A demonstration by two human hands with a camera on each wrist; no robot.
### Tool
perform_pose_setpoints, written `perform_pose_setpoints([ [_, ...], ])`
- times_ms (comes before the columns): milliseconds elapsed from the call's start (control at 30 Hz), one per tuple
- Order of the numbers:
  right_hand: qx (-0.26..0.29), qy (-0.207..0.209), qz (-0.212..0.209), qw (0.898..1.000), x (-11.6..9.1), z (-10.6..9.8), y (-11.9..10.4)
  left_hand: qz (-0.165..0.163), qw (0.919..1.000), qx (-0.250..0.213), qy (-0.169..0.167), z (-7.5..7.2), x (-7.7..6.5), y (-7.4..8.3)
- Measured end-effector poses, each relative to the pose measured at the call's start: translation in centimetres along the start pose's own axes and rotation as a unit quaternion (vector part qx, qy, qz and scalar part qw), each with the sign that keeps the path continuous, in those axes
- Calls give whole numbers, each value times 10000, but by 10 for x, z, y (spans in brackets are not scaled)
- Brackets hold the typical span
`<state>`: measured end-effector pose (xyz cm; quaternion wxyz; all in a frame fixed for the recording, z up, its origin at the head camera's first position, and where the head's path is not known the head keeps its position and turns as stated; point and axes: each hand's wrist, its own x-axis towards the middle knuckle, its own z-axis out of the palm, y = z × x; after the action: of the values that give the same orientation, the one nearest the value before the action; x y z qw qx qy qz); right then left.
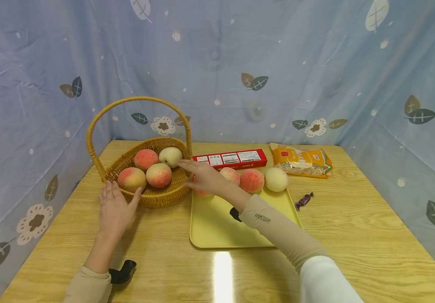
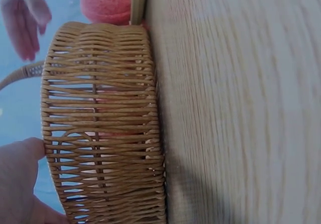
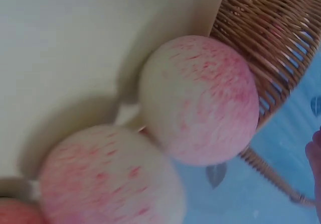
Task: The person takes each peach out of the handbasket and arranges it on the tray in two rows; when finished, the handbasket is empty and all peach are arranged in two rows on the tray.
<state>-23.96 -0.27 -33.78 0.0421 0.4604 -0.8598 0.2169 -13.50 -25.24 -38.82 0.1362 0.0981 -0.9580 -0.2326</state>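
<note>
A wicker basket (image 1: 164,200) with a tall arched handle stands at the left of the table, holding several peaches (image 1: 132,179), red, yellow and pale. At its front left rim lies my left hand (image 1: 116,206), fingers extended along the side; in the left wrist view the thumb (image 2: 31,147) touches the woven rim. My right hand (image 1: 207,176) reaches across the tray to the basket's right side, its straight fingers over the rim and near the pale peach (image 1: 171,157). Nothing is gripped in it. Part of a peach on the tray is hidden beneath this hand.
A yellow tray (image 1: 217,227) right of the basket carries several peaches (image 1: 252,181) along its far edge. Behind it lies a red box (image 1: 236,158), with an orange food bag (image 1: 301,160) to the right. A purple wrapped candy (image 1: 303,201) is beside the tray. A patterned curtain (image 1: 217,63) encloses the table.
</note>
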Motion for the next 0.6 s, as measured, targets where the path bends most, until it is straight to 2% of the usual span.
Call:
perform_pose_setpoints([
  [100, -439, -427, -104, 9981, 18, 6, -7, -14, 10000, 0, -41, 0, 0, 1],
  [267, -939, -782, -398, 9917, 46, 20, -14, -18, 9999, 78, -68, -1, 0, 1],
  [400, -1603, -1202, -969, 9749, 64, 30, -16, -3, 9999, 118, -29, 0, 0, 1],
  [467, -1953, -1418, -1104, 9641, 72, 33, -17, -9, 9999, 105, -34, 0, 1, 1],
  [533, -2206, -1546, -1091, 9568, 79, 37, -18, -27, 9999, 83, -68, 0, 1, 1],
  [600, -2311, -1646, -989, 9538, 85, 42, -19, -43, 9999, 89, -71, -2, 0, 0],
])
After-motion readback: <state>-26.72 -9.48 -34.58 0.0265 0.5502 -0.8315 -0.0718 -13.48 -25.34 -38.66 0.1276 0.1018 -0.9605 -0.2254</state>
